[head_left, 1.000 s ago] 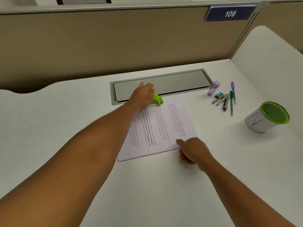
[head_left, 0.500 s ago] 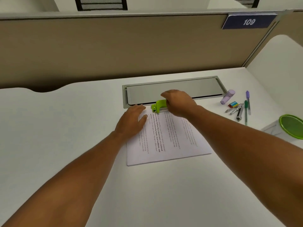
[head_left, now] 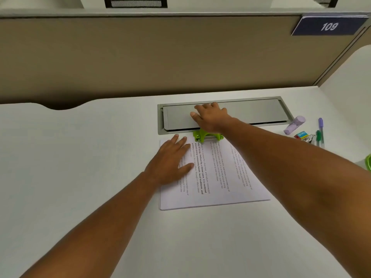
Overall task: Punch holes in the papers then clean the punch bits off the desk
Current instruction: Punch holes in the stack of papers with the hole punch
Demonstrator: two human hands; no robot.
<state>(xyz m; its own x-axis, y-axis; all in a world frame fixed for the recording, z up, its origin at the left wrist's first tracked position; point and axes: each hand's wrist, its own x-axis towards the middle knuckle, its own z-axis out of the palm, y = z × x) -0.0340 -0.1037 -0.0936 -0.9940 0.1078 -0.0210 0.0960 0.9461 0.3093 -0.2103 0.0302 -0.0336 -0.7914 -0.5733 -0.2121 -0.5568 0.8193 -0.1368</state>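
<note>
Right hand (head_left: 212,117) flat, pressing green punch (head_left: 207,135) (mostly hidden under palm) at papers (head_left: 220,177) 12 o'clock edge; left hand (head_left: 170,161) flat, fingers straight, at 9 o'clock.

Green punch (head_left: 207,135) on papers' (head_left: 218,173) far edge

Lime-green punch (head_left: 207,135), white papers (head_left: 224,177)

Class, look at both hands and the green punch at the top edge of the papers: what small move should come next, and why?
Probably press the right hand straight down on the green hole punch. It already lies over the punch, which sits on the far edge of the papers, while the left hand lies flat on the stack and steadies it. No punch bits show on the desk.
</note>
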